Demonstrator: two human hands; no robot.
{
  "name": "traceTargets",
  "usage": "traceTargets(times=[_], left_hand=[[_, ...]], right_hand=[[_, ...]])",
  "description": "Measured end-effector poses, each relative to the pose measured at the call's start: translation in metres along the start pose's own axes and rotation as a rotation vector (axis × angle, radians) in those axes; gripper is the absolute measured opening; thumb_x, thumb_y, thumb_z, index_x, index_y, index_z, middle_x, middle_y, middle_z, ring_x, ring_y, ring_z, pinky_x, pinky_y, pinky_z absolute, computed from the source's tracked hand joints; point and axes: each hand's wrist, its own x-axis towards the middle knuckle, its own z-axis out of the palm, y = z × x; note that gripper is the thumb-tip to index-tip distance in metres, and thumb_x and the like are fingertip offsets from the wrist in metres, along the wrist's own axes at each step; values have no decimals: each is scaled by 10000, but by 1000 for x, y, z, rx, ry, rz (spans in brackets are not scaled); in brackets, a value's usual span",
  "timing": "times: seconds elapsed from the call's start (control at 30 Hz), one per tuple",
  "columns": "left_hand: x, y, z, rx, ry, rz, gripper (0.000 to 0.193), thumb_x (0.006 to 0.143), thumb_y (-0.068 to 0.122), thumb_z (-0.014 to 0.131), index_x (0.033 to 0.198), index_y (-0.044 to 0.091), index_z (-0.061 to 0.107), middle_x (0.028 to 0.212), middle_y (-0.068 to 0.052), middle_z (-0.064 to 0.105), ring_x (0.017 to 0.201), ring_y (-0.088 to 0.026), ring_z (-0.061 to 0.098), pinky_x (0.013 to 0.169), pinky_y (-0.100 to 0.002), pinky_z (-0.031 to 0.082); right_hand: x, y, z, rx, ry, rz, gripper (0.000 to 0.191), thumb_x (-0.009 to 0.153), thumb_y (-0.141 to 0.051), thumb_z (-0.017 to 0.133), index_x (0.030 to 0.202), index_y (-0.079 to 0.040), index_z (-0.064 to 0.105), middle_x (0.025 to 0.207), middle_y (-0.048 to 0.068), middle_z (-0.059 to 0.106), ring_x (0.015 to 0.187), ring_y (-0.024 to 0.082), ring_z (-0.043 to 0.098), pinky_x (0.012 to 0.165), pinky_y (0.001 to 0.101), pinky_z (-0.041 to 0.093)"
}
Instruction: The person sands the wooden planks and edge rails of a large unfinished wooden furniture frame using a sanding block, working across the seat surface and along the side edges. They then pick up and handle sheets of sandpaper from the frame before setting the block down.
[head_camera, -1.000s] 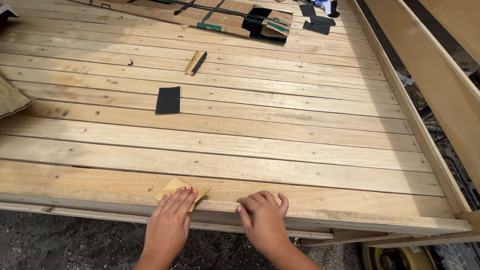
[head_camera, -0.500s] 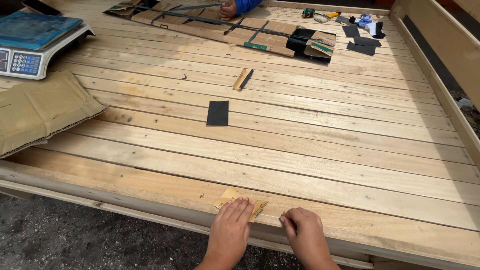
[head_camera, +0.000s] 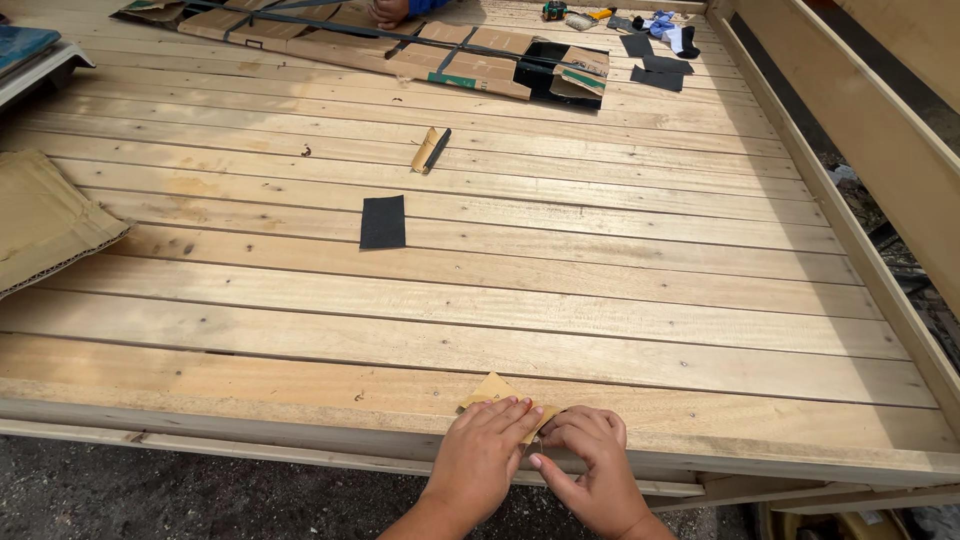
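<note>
My left hand (head_camera: 482, 453) presses flat on a tan piece of sandpaper (head_camera: 491, 391) lying on the nearest plank of a large wooden slatted platform (head_camera: 560, 300), close to its front edge. My right hand (head_camera: 592, 462) sits right beside it, fingers curled against the same sheet's right edge. Most of the sheet is hidden under my fingers.
A black sandpaper sheet (head_camera: 383, 221) lies mid-platform; a folded tan strip (head_camera: 430, 149) lies farther back. Flattened cardboard with black straps (head_camera: 400, 40), more black sheets (head_camera: 655, 62), tools and another person's hand (head_camera: 388, 11) are at the far end. Cardboard (head_camera: 45, 220) lies left; a raised rail (head_camera: 850, 200) runs right.
My hands have come closer together on the tan sheet. The view has swung right since half a second ago, pushing the scale at far left almost out of view.
</note>
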Motion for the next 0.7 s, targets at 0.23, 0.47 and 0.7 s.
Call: traceTargets(times=[0.23, 0.47, 0.7], left_hand=[[-42, -53, -41, 238, -26, -174, 607, 877, 152, 643, 1473, 219, 554, 1498, -15, 584, 1376, -209, 488, 1155, -456, 304], [19, 31, 53, -3, -98, 46, 557, 931, 139, 640, 1472, 100, 512, 1472, -96, 562, 1390, -272, 470, 1166, -468, 321], [-28, -24, -8, 177, -133, -23, 673, 842, 163, 672, 1499, 226, 544, 1527, -37, 550, 1437, -253, 433, 1146, -507, 292]], right_hand=[[-34, 30, -23, 89, 48, 93, 151, 802, -133, 687, 934, -110, 617, 1291, 61, 702, 1325, 239, 577, 1134, 463, 365], [-43, 51, -30, -341, 264, 281, 382, 988, -278, 517, 1336, -149, 607, 1404, 40, 637, 1473, 262, 422, 1241, 509, 128], [-37, 48, -18, -598, 231, 309, 515, 981, -392, 454, 1434, -161, 535, 1534, 68, 467, 1503, 277, 276, 1218, 531, 68]])
